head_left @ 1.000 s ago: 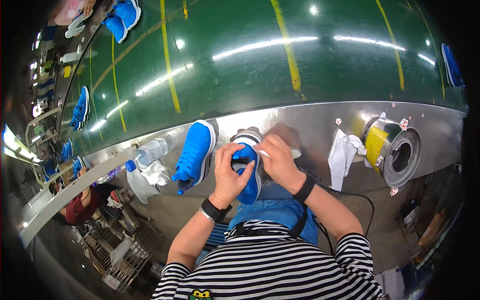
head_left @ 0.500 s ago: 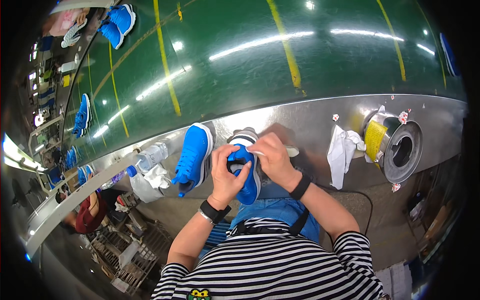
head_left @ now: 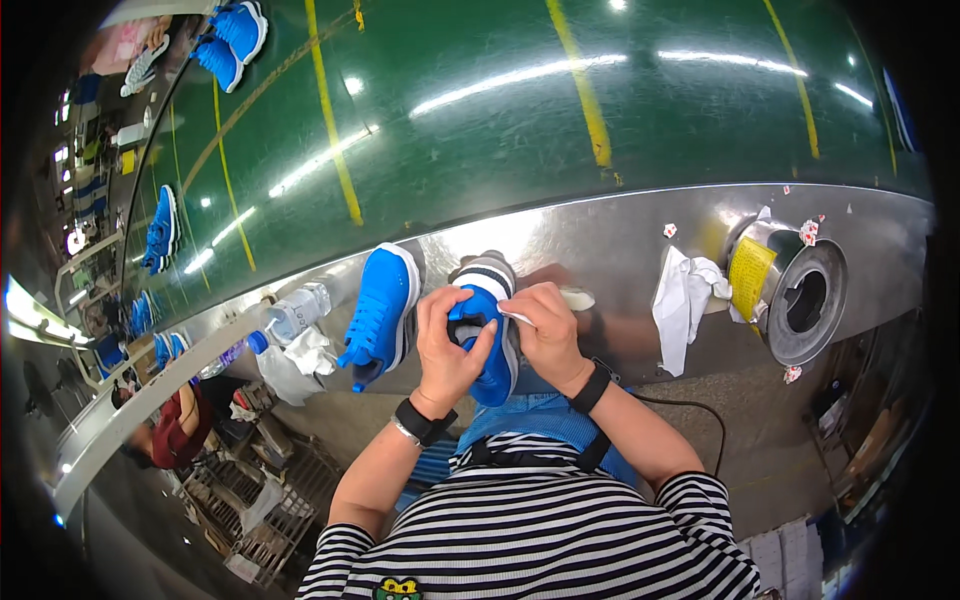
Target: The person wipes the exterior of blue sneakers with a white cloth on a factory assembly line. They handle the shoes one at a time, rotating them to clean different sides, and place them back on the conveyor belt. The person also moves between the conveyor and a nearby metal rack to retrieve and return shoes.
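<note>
A blue sneaker (head_left: 494, 385) is between my hands above the near metal ledge, its opening facing up. My left hand (head_left: 445, 350) grips its collar, fingers on the outer side and thumb at the opening. My right hand (head_left: 550, 335) is closed in a pinch at the right edge of the collar, with a small white piece (head_left: 516, 316) showing at its fingertips; its kind is unclear. White and dark bands show just beyond the shoe's far end. To the left, a second blue sneaker (head_left: 380, 305) rests on the ledge, white sole to the right.
A green belt (head_left: 460, 130) with yellow lines runs beyond the metal ledge (head_left: 620, 240). More blue sneakers (head_left: 230, 40) sit on its left part. On the ledge are a clear bottle (head_left: 298, 310), a white cloth (head_left: 680, 300) and a metal can-like drum (head_left: 800, 300) with a yellow label.
My right hand has shifted slightly down along the shoe's collar, and the white piece now shows at its fingertips. My left hand keeps its grip.
</note>
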Available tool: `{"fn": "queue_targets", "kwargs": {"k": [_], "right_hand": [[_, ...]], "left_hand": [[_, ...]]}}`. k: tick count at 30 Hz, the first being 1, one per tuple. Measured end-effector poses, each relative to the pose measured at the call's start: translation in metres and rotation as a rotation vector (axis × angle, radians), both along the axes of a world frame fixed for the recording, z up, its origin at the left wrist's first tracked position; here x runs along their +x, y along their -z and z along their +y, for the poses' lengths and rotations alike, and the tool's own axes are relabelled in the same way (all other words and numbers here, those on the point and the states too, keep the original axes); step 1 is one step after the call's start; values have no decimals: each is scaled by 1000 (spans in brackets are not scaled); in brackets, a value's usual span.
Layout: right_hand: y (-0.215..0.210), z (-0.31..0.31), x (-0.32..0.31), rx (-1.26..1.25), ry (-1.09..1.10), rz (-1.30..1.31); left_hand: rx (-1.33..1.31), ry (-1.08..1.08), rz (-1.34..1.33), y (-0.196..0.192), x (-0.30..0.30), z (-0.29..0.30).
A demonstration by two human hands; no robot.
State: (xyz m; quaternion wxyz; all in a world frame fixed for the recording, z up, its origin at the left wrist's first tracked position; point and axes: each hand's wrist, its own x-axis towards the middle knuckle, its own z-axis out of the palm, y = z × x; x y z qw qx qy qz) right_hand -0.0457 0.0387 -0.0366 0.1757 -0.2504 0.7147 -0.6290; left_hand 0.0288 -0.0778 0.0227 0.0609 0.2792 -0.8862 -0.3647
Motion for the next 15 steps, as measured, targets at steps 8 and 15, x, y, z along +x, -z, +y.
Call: {"fn": "queue_targets", "kwargs": {"k": [8, 15], "right_hand": [[-1, 5, 0, 37, -23, -13], [-8, 4, 8, 81, 92, -506]], "left_hand": [[-4, 6, -2, 2, 0, -1], [2, 21, -3, 2, 1, 0]]}}
